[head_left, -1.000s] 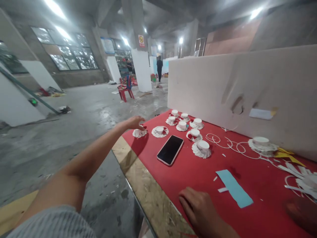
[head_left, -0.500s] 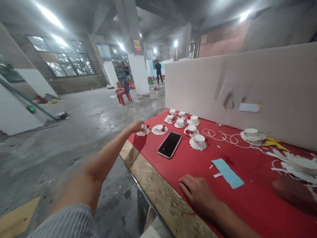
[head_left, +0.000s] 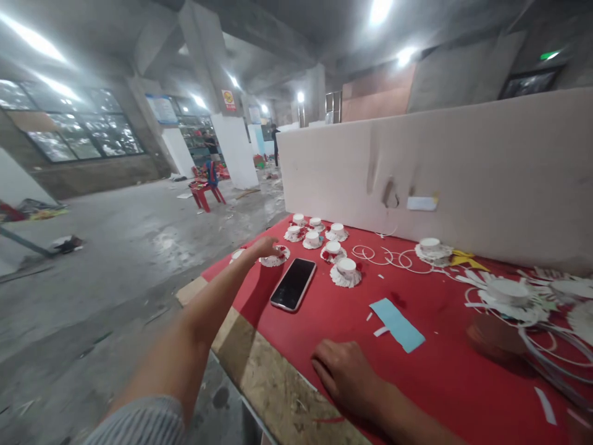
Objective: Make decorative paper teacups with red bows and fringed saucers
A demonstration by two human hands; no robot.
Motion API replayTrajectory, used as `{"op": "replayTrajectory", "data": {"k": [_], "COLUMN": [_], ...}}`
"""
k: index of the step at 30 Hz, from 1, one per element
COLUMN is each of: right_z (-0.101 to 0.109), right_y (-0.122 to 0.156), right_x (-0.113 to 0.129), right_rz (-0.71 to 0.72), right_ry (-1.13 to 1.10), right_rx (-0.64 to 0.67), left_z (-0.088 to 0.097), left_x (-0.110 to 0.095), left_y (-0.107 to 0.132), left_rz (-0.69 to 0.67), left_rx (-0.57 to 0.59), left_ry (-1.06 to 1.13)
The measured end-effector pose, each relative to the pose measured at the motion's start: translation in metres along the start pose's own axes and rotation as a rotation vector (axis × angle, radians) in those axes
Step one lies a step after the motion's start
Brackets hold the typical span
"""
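Note:
My left hand point(head_left: 266, 248) reaches far out to the left end of the red-covered table point(head_left: 430, 377). Its fingers are drawn together on a small white paper cup-and-doily piece point(head_left: 277, 258) with red bits. A second such piece point(head_left: 238, 254) lies just left of my forearm, and several more point(head_left: 319, 238) stand in a cluster beyond. My right hand point(head_left: 345, 374) lies flat on the red cover near the front edge, fingers stretched out, holding nothing.
A black phone point(head_left: 293, 284) lies face up right of my left hand. A light-blue paper strip point(head_left: 397, 324), white paper rings point(head_left: 384, 254) and cut paper shapes point(head_left: 509, 293) lie further right. A tall white foam board point(head_left: 440, 167) backs the table. A red stool point(head_left: 206, 193) and distant people point(head_left: 275, 141) stand on the concrete floor.
My left hand moved from the leftmost doily piece to the one right of it, beside the phone. My head turned, shifting the view. The right hand stayed flat.

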State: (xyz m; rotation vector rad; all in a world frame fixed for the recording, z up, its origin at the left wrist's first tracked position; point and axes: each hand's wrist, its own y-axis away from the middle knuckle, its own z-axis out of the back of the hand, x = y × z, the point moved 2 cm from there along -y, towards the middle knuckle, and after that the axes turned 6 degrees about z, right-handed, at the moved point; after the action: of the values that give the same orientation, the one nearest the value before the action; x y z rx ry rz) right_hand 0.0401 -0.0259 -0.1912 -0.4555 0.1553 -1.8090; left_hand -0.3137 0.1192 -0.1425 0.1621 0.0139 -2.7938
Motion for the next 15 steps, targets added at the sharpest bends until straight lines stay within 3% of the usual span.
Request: {"op": "replayTrajectory", "data": {"k": [4, 8, 12, 15], "right_z": [0.000, -0.003, -0.005, -0.006], "right_y": [-0.001, -0.001, -0.001, 0.000], "right_x": [-0.001, -0.003, -0.005, -0.001], "right_rz": [-0.036, -0.029, -0.017, -0.016], "right_ry": [-0.025, -0.058, -0.048, -0.036], "right_rx": [0.009, 0.009, 0.003, -0.004], "left_z": [0.000, 0.004, 0.016, 0.031], "left_x": [-0.005, -0.004, -0.012, -0.035], "left_y": [-0.002, 0.008, 0.022, 0.040], "left_rz": [0.017, 0.029, 0.004, -0.088], "left_rx": [0.045, 0.014, -0.087, -0.213], "left_ry": [0.018, 0.056, 0.100, 0.144]}}
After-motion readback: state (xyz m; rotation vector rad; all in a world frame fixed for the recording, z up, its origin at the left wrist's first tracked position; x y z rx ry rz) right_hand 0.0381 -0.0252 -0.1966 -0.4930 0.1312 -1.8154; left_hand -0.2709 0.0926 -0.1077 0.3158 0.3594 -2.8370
